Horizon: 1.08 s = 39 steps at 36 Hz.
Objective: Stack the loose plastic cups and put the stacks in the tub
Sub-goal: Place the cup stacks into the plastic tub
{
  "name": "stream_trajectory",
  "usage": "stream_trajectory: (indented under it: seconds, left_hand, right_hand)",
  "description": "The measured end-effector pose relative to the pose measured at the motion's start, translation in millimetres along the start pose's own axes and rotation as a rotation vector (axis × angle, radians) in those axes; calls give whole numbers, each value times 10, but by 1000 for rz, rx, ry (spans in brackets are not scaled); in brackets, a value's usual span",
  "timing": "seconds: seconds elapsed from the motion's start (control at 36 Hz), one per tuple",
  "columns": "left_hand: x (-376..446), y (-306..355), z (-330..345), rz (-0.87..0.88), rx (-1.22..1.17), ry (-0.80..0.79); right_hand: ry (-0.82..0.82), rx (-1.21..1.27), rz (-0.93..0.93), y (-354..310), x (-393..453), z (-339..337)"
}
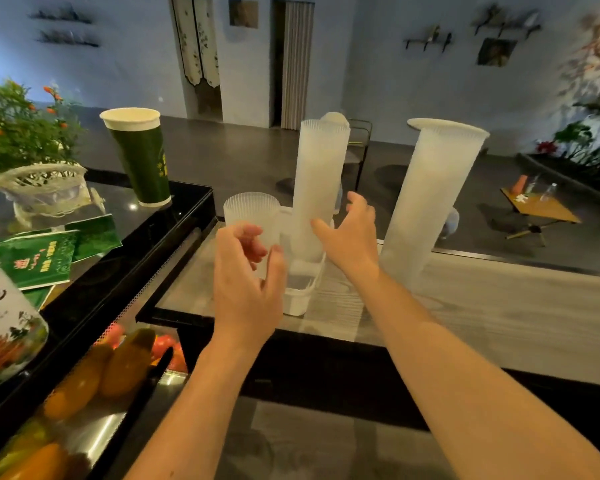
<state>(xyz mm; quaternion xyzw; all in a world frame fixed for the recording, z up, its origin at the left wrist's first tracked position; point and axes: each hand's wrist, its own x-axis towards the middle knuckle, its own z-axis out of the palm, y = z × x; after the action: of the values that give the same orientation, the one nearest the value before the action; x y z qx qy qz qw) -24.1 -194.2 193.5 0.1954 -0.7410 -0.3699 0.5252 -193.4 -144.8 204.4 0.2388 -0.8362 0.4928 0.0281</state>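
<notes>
Two frosted cup stacks are stood in the white tub on the counter, and, with both hands open and empty beside them, the third stack, right, should be gripped low and lifted upright.

A large black character, 花, is showing on the white label of the clear glass jar at left; the green printed packets' yellow text is staying too blurred to read.
</notes>
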Motion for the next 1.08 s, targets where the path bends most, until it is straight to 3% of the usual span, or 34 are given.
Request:
stream_trajectory:
  seconds: [0.11, 0.22, 0.36, 0.47, 0.58, 0.72, 0.89, 1.08]
  left_hand:
    - [-42, 273, 439, -129, -222, -235]
    - [-34, 335, 935, -311, -396, -266]
    - [48, 513, 1531, -495, -369, -447]
    - [179, 526, 1857, -483, -336, -516]
    - [259, 506, 2038, -574, -410, -617]
    - [190, 409, 1945, -288, -205, -656]
    - [141, 387, 1595, -103, -97, -546]
    - [301, 447, 1064, -120, -125, -317]
  right_hand:
    - [186, 123, -117, -38, -325, -331]
    - [315, 204, -161, 42, -476, -697]
    - [438, 210, -108, 228, -411, -1013]
    - [531, 196, -36, 382, -264, -1128]
    - [357, 201, 71, 498, -162, -1204]
    - [70, 354, 206, 620, -155, -1107]
    - [84, 380, 141, 534, -269, -914]
    - [41, 455, -24, 55, -363, -743]
